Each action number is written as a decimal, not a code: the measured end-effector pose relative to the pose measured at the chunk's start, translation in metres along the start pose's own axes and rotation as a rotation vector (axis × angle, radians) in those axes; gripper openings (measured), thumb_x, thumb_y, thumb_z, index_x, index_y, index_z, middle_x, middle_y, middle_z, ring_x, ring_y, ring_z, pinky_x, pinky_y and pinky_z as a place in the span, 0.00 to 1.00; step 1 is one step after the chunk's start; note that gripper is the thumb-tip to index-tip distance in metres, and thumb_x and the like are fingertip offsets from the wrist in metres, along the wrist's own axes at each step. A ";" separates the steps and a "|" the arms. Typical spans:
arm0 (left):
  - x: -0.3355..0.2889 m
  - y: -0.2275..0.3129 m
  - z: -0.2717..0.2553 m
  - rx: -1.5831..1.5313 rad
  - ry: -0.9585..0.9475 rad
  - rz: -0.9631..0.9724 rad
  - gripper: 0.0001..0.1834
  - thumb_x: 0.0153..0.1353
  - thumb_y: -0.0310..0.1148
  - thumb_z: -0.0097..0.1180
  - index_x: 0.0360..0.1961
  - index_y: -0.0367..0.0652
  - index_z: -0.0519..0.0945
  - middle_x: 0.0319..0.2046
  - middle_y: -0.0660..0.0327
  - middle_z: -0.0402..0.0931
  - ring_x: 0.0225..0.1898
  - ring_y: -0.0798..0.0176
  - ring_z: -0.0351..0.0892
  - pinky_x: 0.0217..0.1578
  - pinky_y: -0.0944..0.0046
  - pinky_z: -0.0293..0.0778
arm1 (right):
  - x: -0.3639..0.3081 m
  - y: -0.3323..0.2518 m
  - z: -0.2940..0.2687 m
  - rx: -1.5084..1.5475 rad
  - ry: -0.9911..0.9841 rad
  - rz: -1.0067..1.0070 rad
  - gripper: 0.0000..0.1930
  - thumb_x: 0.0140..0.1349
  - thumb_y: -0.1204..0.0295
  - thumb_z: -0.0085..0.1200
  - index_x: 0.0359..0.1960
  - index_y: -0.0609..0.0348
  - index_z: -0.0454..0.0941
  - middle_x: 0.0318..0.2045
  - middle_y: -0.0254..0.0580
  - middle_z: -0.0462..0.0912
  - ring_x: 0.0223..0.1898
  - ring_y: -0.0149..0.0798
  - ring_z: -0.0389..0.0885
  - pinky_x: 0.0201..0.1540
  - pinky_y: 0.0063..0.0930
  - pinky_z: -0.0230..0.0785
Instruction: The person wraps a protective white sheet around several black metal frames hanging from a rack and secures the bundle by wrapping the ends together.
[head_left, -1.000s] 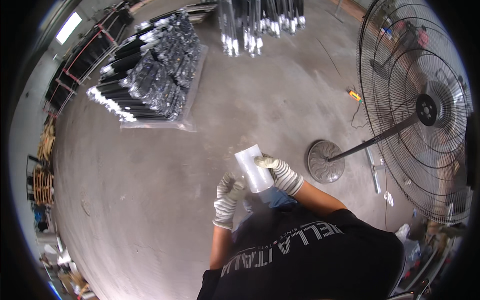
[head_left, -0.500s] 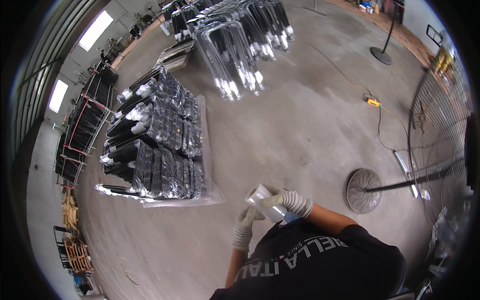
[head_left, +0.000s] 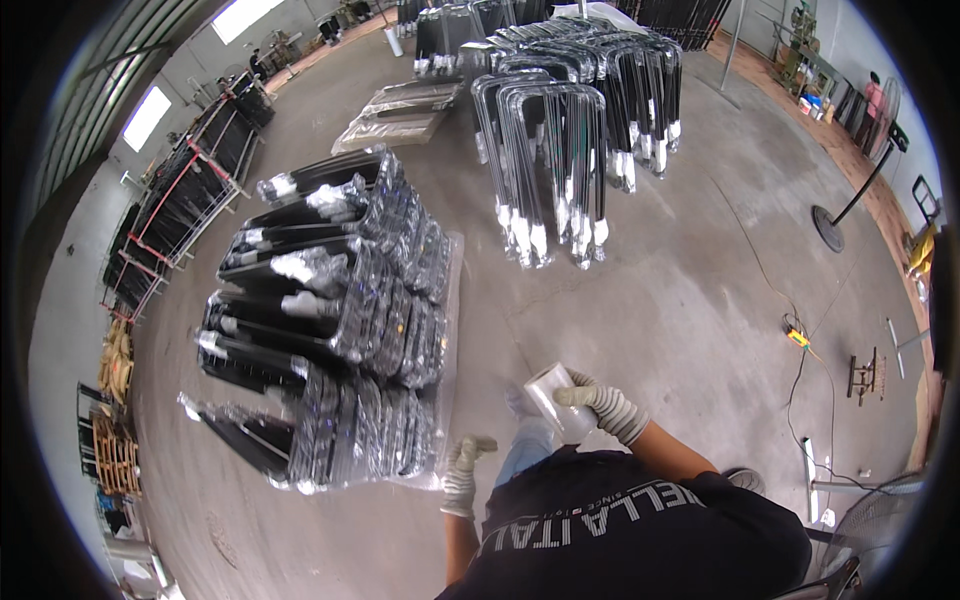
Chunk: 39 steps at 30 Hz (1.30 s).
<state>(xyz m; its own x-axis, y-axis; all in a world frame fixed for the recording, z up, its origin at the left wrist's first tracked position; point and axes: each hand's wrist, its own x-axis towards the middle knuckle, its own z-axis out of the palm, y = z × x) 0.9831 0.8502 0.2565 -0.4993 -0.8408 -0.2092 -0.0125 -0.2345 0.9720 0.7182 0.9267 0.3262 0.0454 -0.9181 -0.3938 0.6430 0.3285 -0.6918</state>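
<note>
My right hand [head_left: 605, 403], in a pale striped work glove, is wrapped around a roll of clear plastic film [head_left: 556, 398]. The roll is tilted in front of my body, one end toward the floor ahead. Lower and to the left is my left hand [head_left: 466, 470], gloved the same way, apart from the roll, with its fingers stretched toward the right. I see nothing in it. Nearest to that hand stands a stack of black metal frames [head_left: 330, 330], bundled in shiny clear wrap. Beneath them a clear plastic sheet [head_left: 452, 300] shows along the right side.
Ahead stand more upright black frames [head_left: 555, 140] with white-wrapped ends. A flat wrapped bundle [head_left: 400, 112] lies behind the stack. At right are a cable with a yellow-orange connector [head_left: 797, 337], a fan stand [head_left: 828, 228] and a fan [head_left: 875, 530]. Red racks [head_left: 180, 210] line the left wall.
My left hand has come away from the roll toward the stack. The roll stays in my right hand. The view has shifted, and the stack now looks closer.
</note>
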 end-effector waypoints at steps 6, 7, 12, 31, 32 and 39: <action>0.242 0.080 -0.019 0.151 -0.033 -0.013 0.21 0.60 0.49 0.49 0.33 0.38 0.76 0.31 0.57 0.78 0.36 0.65 0.76 0.42 0.65 0.70 | 0.116 -0.118 -0.015 0.055 0.257 -0.114 0.37 0.45 0.57 0.62 0.54 0.65 0.63 0.40 0.45 0.75 0.39 0.38 0.76 0.42 0.29 0.71; 0.273 0.122 0.003 0.122 -0.095 -0.047 0.20 0.60 0.48 0.49 0.34 0.38 0.76 0.31 0.57 0.78 0.36 0.65 0.76 0.42 0.65 0.70 | 0.129 -0.135 -0.022 0.070 0.248 -0.139 0.35 0.44 0.54 0.62 0.50 0.65 0.66 0.35 0.44 0.77 0.35 0.37 0.78 0.39 0.30 0.73; 0.426 0.171 0.061 0.040 -0.491 -0.035 0.17 0.59 0.44 0.51 0.37 0.39 0.75 0.34 0.58 0.78 0.37 0.65 0.76 0.43 0.67 0.70 | 0.219 -0.198 -0.082 0.277 0.364 -0.245 0.31 0.47 0.58 0.60 0.50 0.65 0.66 0.37 0.44 0.76 0.36 0.38 0.77 0.39 0.29 0.71; 0.920 0.265 0.101 0.737 -0.598 -0.036 0.19 0.56 0.41 0.53 0.47 0.44 0.74 0.44 0.56 0.75 0.45 0.60 0.75 0.47 0.64 0.68 | 0.627 -0.567 -0.224 0.268 0.372 -0.257 0.34 0.42 0.63 0.66 0.51 0.62 0.65 0.38 0.45 0.76 0.36 0.40 0.78 0.37 0.32 0.74; 0.943 0.265 0.104 0.720 -0.642 -0.046 0.19 0.56 0.42 0.53 0.47 0.45 0.74 0.44 0.57 0.75 0.46 0.60 0.74 0.47 0.64 0.68 | 0.647 -0.579 -0.222 0.275 0.351 -0.234 0.34 0.42 0.64 0.66 0.51 0.62 0.65 0.38 0.44 0.76 0.36 0.40 0.78 0.37 0.32 0.74; 1.130 0.292 0.053 1.096 -0.734 0.389 0.18 0.56 0.39 0.54 0.48 0.45 0.73 0.44 0.59 0.74 0.43 0.65 0.73 0.46 0.69 0.68 | 0.880 -0.586 -0.238 0.321 0.341 -0.354 0.34 0.47 0.72 0.62 0.57 0.62 0.60 0.43 0.44 0.76 0.43 0.36 0.76 0.46 0.30 0.69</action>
<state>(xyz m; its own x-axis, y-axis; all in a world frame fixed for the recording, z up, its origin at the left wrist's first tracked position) 0.3691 -0.1423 0.3093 -0.9627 -0.2340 -0.1358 -0.2673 0.7445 0.6119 0.1996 -0.0209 0.2409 -0.4284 -0.8193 -0.3811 0.7758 -0.1173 -0.6199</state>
